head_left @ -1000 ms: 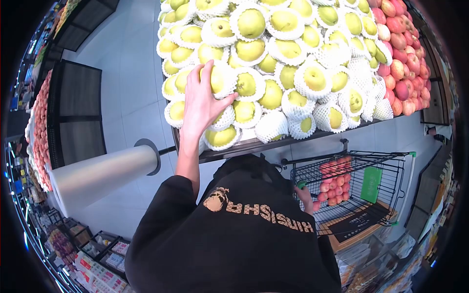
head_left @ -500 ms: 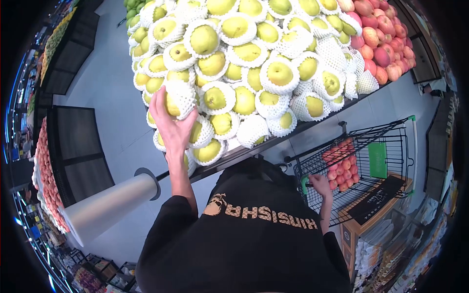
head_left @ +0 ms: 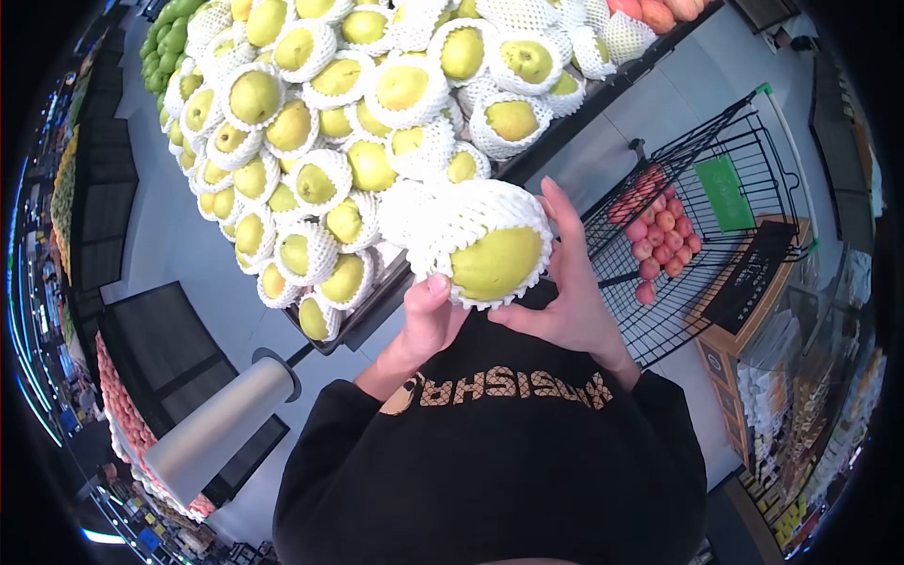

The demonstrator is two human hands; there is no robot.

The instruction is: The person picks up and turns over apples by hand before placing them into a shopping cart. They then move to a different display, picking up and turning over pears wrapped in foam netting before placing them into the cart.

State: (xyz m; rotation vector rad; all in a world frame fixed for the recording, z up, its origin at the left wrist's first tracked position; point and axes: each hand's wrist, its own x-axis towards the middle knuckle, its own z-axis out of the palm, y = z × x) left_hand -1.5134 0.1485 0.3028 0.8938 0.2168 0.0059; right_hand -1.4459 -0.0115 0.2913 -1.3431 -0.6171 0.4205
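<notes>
A large yellow-green pear (head_left: 497, 264) in a white foam net is held up close to the camera, between both hands in front of my chest. My left hand (head_left: 428, 320) grips its lower left side, thumb on the net and the other fingers hidden behind the fruit. Round the right side curls my right hand (head_left: 573, 292), its thumb beneath and a finger up along the edge. The net covers the top of the pear, and bare skin shows at the lower front. Just beyond lies a heap of netted pears (head_left: 317, 184) on a dark-edged display stand.
To my right stands a black wire shopping cart (head_left: 767, 188) with red apples (head_left: 664, 231) and a green panel (head_left: 723, 193). A roll of plastic bags (head_left: 221, 428) is mounted at the stand's left corner. Green fruit (head_left: 168, 42) lies at the far left of the display.
My left hand has brought a netted pear from the heap to my chest. My right hand has left the cart handle and closed on the pear. The view has shifted right.
</notes>
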